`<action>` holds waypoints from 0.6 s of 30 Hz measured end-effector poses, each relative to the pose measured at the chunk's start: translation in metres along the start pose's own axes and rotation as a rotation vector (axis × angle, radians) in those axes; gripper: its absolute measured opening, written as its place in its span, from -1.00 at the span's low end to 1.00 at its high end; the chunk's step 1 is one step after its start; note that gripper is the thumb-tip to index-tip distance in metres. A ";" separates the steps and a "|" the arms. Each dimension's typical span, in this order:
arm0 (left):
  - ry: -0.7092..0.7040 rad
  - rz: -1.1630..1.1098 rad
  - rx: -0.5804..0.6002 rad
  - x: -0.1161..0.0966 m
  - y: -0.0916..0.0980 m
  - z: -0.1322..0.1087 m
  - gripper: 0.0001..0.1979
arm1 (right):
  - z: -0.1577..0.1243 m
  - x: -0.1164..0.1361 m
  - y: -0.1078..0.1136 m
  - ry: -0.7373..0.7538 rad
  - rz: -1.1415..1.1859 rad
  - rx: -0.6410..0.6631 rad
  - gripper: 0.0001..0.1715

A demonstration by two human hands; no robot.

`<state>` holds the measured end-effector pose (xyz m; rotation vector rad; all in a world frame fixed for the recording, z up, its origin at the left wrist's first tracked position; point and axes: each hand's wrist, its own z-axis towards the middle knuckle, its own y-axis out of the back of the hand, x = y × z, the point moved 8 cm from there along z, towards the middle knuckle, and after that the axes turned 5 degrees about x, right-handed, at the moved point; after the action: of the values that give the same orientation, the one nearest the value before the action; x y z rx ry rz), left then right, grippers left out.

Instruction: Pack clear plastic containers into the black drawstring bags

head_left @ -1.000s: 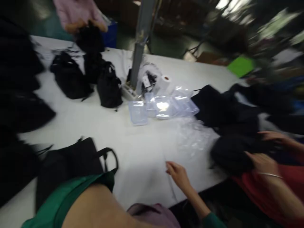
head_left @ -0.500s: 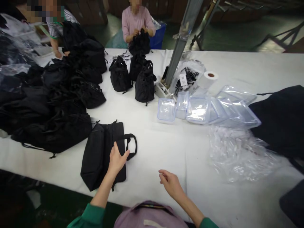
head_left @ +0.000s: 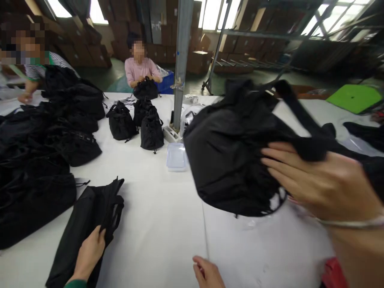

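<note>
Left hand now grips the flat black bag by its edge at the table's lower left, where half a second ago it was spread at the handle. Right hand still free, fingers loosely curled, low over the white table. New: co-worker's braceleted hand holding a blurred black drawstring bag up at right, blocking most of the clear cases.

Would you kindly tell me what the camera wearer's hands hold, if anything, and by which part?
The left hand grips a black bag by its side edge, near the handle; the right hand holds nothing visible.
</note>
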<state>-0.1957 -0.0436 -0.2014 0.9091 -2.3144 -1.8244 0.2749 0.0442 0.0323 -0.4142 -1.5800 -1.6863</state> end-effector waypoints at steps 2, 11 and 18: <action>-0.053 -0.122 -0.002 -0.007 0.031 -0.014 -0.45 | 0.046 0.019 0.042 0.047 -0.011 -0.029 -0.67; -0.326 -0.599 0.496 -0.147 0.103 -0.112 -0.44 | -0.079 0.086 -0.109 0.454 -0.073 0.155 -0.33; -0.279 -0.616 0.583 -0.158 0.063 -0.139 -0.47 | -0.060 0.087 -0.124 0.481 -0.207 0.288 -0.34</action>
<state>-0.0362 -0.0813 -0.0549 1.6936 -3.0806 -1.5022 0.1452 -0.0482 -0.0042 0.2935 -1.4985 -1.5255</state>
